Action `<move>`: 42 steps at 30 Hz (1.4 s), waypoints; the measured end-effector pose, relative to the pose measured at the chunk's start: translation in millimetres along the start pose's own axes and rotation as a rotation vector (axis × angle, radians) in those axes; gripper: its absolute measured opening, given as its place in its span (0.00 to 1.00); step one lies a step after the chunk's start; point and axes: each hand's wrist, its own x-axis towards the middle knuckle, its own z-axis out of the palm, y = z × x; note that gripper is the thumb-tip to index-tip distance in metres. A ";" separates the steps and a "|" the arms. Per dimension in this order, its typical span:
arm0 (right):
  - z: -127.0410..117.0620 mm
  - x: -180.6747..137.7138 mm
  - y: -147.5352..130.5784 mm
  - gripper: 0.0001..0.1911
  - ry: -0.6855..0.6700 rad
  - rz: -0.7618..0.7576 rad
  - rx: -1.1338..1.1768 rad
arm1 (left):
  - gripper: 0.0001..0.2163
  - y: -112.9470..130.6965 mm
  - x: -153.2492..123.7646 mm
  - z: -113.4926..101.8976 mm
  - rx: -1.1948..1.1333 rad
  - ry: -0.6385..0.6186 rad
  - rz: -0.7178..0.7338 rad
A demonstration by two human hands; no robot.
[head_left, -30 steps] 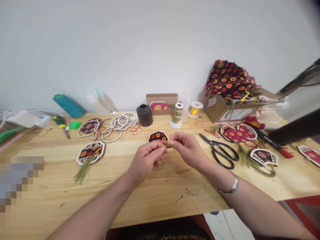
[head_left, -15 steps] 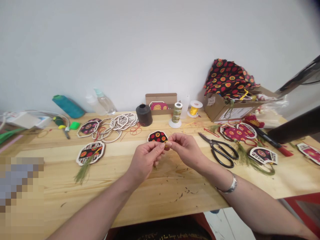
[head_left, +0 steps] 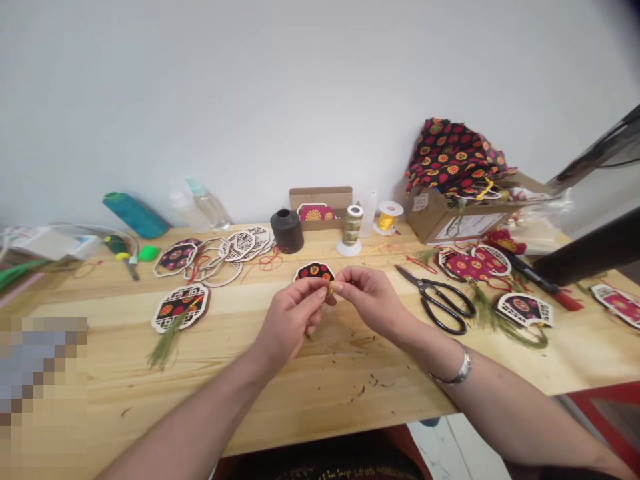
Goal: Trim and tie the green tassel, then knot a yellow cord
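Observation:
My left hand (head_left: pixel 300 308) and my right hand (head_left: pixel 367 293) meet above the middle of the table, fingertips pinched together. Between them shows a small bit of yellow cord (head_left: pixel 331 288), gripped from both sides; most of it is hidden by the fingers. Just behind my left fingers is a black fabric ornament (head_left: pixel 315 272) with red and yellow round patterns and a pale edge, partly covered by the hand. To the right of my right hand lie black-handled scissors (head_left: pixel 440 300), blades pointing away to the left.
On the table (head_left: pixel 250 400) stand a black thread cone (head_left: pixel 287 231), a green thread spool (head_left: pixel 353 230) and a yellow cord spool (head_left: pixel 387 218). Left are wooden lattice frames (head_left: pixel 240 245) and a tasselled ornament (head_left: pixel 181 307). Right are a cardboard box (head_left: pixel 463 220) with patterned cloth (head_left: pixel 455 157) and more ornaments (head_left: pixel 475 265).
The fingers have shifted slightly around the yellow cord, and its small loop is less visible now. The whole view has moved a little; the things on the table stay put.

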 end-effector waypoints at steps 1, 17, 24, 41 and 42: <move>-0.3 -0.1 0.2 0.10 -0.011 0.004 0.015 | 0.10 0.3 0.1 -0.2 0.005 -0.011 0.000; -0.9 1.4 2.5 0.13 -0.052 0.048 0.084 | 0.09 0.7 2.1 -1.6 0.095 -0.023 0.027; -6.7 6.4 7.6 0.13 0.085 0.020 -0.009 | 0.09 -0.4 6.1 -3.1 0.020 0.058 0.030; -1.4 3.4 6.7 0.05 0.070 -0.183 -0.029 | 0.10 1.5 5.4 -3.2 -0.005 0.080 0.030; -1.7 3.2 6.8 0.05 0.079 -0.193 -0.046 | 0.10 1.2 5.2 -3.1 0.004 0.080 0.033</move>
